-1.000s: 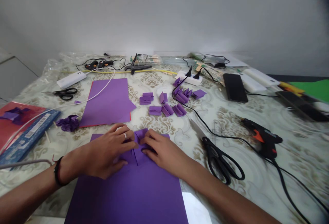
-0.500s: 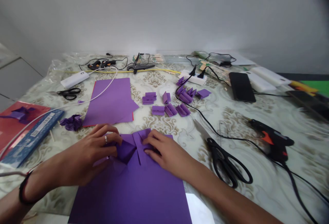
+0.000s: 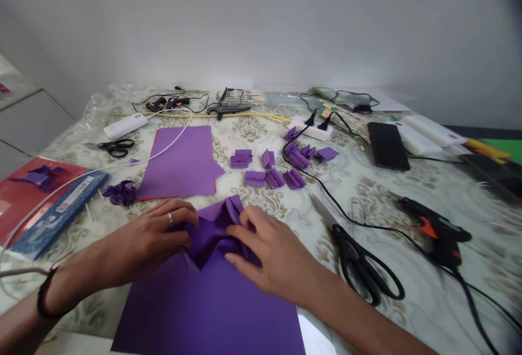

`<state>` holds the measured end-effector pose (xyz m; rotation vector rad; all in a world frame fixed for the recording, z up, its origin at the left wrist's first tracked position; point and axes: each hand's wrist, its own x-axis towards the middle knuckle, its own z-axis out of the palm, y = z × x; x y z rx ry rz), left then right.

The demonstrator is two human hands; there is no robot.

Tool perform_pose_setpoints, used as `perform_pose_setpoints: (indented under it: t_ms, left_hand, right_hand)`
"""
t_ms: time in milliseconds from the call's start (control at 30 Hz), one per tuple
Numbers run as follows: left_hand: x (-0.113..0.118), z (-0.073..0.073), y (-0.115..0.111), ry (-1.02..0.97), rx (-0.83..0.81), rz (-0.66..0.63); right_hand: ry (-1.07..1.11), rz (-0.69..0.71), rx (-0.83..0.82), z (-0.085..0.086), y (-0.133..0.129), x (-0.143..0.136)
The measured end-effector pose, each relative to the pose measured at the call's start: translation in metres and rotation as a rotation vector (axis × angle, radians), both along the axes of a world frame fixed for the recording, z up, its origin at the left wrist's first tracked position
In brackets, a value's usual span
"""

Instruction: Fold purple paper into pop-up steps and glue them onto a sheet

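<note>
Both hands at a purple fold, now opened wide

Left hand point(image 3: 159, 235): fingers curled, nearly closed on the left side of the folded purple paper point(image 3: 207, 235); thumb hidden. Right hand point(image 3: 269, 251): half open, fingers bent over the paper's right side, thumb slightly apart. Cannot tell how firmly it grips. The paper sits between the hands, over the upper part of a large purple sheet point(image 3: 216, 311).

Change: a moment ago only the left flap was lifted, the right part lying flatter. Now the middle gapes and both sides stand raised. Judgement: the layers are parted and the shape is loose, with creases not pressed down.

Beyond the hands: small folded purple pieces point(image 3: 255, 179) in a loose group; to their left, purple sheets point(image 3: 179, 154) with red edges showing beneath, crumpled purple paper point(image 3: 121, 193) just beside. Right of the right hand, large black-handled scissors point(image 3: 346, 235), blades parted slightly if at all; farther right, a glue gun point(image 3: 436, 227) on its side. Far side: white power strip point(image 3: 318, 131), two plugs in.
</note>
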<state>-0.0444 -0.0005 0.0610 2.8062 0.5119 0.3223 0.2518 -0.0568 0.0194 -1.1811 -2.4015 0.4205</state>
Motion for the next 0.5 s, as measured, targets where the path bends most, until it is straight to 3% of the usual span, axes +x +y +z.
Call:
perform_pose_setpoints:
  t_ms: [300, 500]
  left_hand:
    - [-0.012, 0.001, 0.001, -0.022, 0.058, 0.126]
    - [-0.01, 0.001, 0.002, -0.008, 0.046, 0.151]
  right_hand:
    - [0.024, -0.136, 0.048, -0.002, 0.002, 0.033]
    - [0.064, -0.17, 0.055, -0.002, -0.001, 0.038]
